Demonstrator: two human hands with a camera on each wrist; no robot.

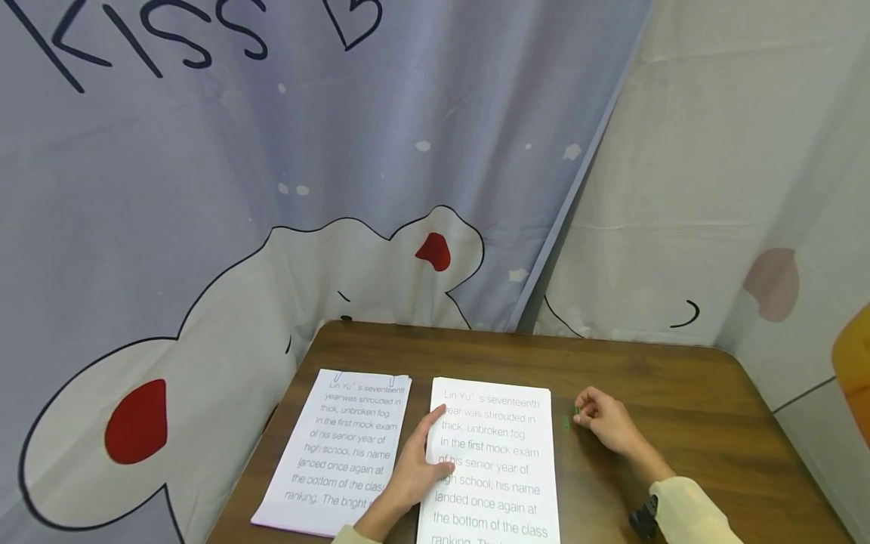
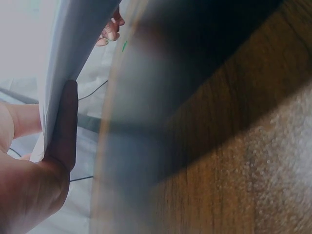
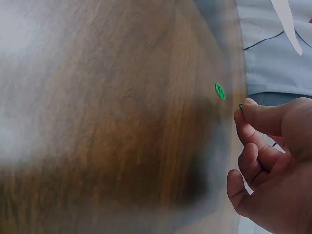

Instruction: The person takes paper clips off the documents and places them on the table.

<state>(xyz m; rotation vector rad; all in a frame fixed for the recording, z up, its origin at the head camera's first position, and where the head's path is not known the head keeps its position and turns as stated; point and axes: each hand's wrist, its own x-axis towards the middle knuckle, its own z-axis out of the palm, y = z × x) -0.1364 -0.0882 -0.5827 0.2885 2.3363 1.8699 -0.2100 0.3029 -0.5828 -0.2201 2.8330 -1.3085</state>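
Note:
My left hand grips the left edge of a stack of printed sheets. In the left wrist view the stack is tilted up between thumb and fingers. To its right, my right hand pinches a small green paper clip between thumb and index finger, with only its tip showing. Another green paper clip lies on the table just beside that hand; in the head view this clip sits between the stack and the fingertips.
A second printed stack lies at the left of the brown wooden table, with two clips along its top edge. Patterned curtains hang behind the table's far edge. A dark wrist device is at the right sleeve.

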